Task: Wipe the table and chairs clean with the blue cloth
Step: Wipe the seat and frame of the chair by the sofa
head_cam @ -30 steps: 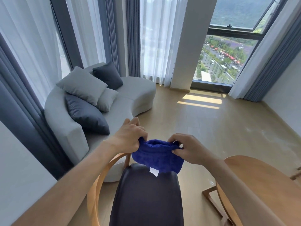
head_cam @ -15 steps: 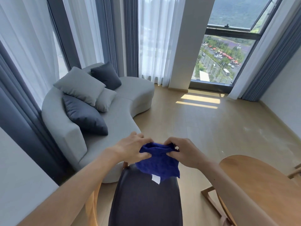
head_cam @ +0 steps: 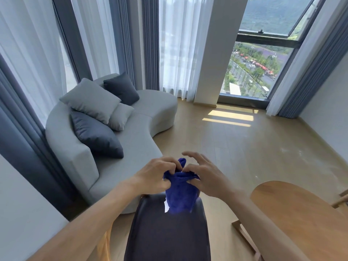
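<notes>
The blue cloth hangs bunched between both hands, its long axis running roughly straight down, with the lower end and a small white tag dangling just over the near top edge of the dark chair. The left hand grips the cloth's upper left edge, fingers curled around the gathered fabric. The right hand pinches the upper right edge with thumb and a finger or 2, while its other fingers spread loose above. The 2 hands sit close together, almost touching, with a fold of cloth poking up between them.

The chair lies directly below and nearest the cloth; the wooden surface sits off to the right, nearer the right hand. My guess is the cloth is being gathered into a pad, and the shortest move from here is straight down onto the chair back.

Beyond stand a curved grey sofa with cushions, curtains, and a tall window.
</notes>
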